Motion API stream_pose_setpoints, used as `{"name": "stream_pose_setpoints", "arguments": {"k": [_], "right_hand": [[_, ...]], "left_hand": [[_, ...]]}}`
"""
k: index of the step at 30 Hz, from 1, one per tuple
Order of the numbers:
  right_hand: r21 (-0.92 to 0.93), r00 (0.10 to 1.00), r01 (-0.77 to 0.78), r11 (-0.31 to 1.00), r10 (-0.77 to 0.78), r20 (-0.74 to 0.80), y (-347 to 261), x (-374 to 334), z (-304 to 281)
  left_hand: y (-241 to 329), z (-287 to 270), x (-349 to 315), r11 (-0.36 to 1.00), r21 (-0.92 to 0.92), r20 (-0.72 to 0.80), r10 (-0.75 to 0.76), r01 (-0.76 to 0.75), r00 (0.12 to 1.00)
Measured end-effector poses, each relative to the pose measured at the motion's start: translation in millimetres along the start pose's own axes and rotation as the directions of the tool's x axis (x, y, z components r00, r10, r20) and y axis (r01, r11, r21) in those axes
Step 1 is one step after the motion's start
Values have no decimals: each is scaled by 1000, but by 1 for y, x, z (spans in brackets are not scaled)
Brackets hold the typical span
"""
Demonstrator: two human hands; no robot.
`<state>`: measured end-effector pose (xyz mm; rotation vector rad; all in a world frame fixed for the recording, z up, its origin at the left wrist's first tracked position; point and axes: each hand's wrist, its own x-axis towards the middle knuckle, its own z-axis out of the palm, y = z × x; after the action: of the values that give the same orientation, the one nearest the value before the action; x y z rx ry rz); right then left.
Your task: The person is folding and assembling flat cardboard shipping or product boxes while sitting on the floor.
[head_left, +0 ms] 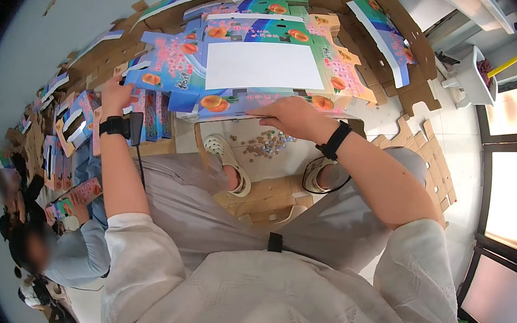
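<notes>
A flat die-cut carton sheet, printed with peaches and pink blossoms around a white panel, lies in front of me on a stack of similar sheets. My right hand is closed on its near edge, the fingers lying along the print and the thumb lower down. At the sheet's left end, my left hand is closed about the corner of a blue flap, with its fingertips partly hidden. Both wrists wear black bands, and a cable hangs from the left one.
Brown cardboard surrounds the stack. Small round pieces lie scattered on the floor between my feet. Folded printed cartons crowd the left, where another person sits holding one. A white bin stands at the far right.
</notes>
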<state>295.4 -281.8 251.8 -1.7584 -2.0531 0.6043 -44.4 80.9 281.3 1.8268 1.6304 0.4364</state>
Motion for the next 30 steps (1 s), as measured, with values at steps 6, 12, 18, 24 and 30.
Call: {"name": "stream_pose_setpoints", "arguments": {"k": [6,12,18,24,30], "right_hand": [[-17,999,-24,1000,24,-21,1,4,-1],[-102,989,-113,988,102,-105,-17,11,-9],[-352,922,12,936,-146,-358,-15,27,-21],[-422,923,35,906,-192,-334,-19,36,-23],[-401,891,60,914,-230,-391,-21,39,-20]], "left_hand": [[19,8,-17,675,721,-151,375,-158,914],[101,60,-109,585,-39,131,807,-810,576],[118,99,-191,870,-264,962,269,-417,-47],[35,174,-131,768,177,524,456,-616,719],[22,144,-86,637,587,-129,683,-500,719]]}}
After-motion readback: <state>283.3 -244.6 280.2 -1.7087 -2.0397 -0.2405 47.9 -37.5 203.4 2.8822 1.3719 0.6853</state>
